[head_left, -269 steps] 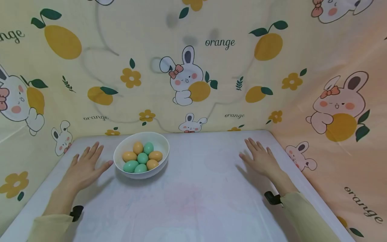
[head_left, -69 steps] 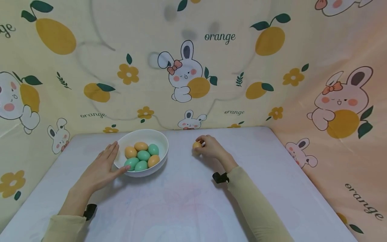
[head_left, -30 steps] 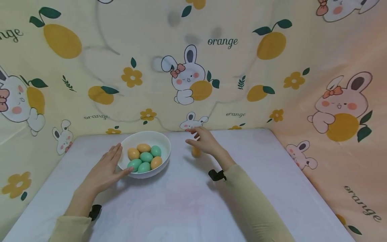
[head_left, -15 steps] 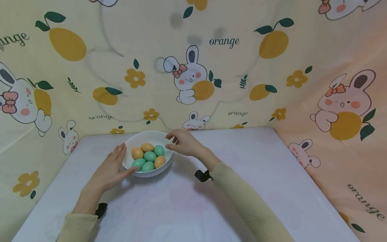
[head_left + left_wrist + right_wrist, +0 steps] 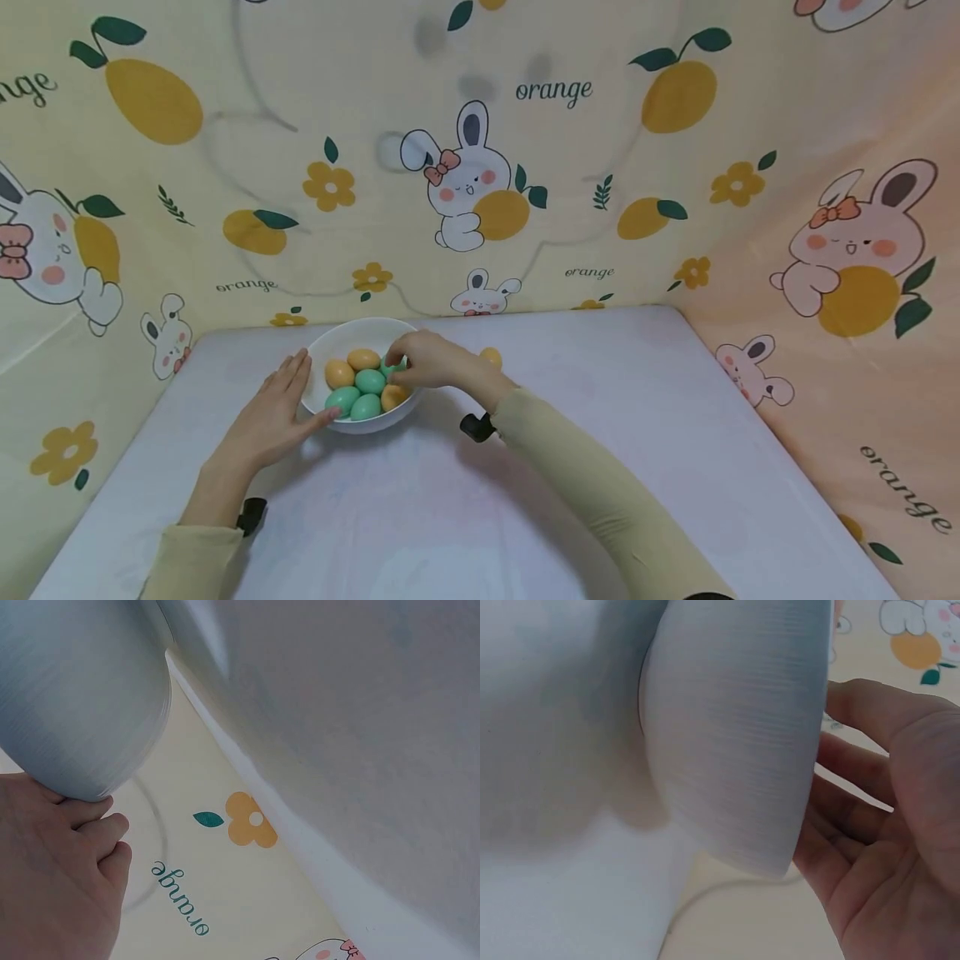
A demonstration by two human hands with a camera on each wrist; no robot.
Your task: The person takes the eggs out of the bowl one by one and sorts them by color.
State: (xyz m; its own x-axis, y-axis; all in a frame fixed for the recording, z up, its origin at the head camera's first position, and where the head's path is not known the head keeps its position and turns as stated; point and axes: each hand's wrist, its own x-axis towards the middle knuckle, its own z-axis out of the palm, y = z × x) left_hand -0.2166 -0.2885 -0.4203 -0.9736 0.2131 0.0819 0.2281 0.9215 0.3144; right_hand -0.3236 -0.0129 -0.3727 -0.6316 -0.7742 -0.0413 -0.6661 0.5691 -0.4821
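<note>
A white bowl (image 5: pixel 348 336) holding several green and orange eggs stands toward the back of the table. Against its left side rests my left hand (image 5: pixel 262 421), fingers fairly straight and thumb lying over the front rim. The left wrist view shows those fingers (image 5: pixel 101 829) touching the bowl's edge. My right hand (image 5: pixel 431 360) reaches over the right rim, with thumb and forefinger bent around a green egg (image 5: pixel 392 365). In the right wrist view the bowl wall (image 5: pixel 735 735) hides the fingertips of the right hand (image 5: pixel 889 795) and the egg. Beyond the right forearm an orange egg (image 5: pixel 491 357) lies on the table.
The table has a pale cover (image 5: pixel 420 517). Patterned cloth (image 5: pixel 562 183) with rabbits and oranges hangs behind it and along both sides. A small black device (image 5: pixel 252 517) is worn on the left wrist, and another black device (image 5: pixel 477 427) on the right.
One orange egg has left the bowl for the table, where my right hand let go of it. That hand has since moved left into the bowl. The left hand has come onto the bowl's side.
</note>
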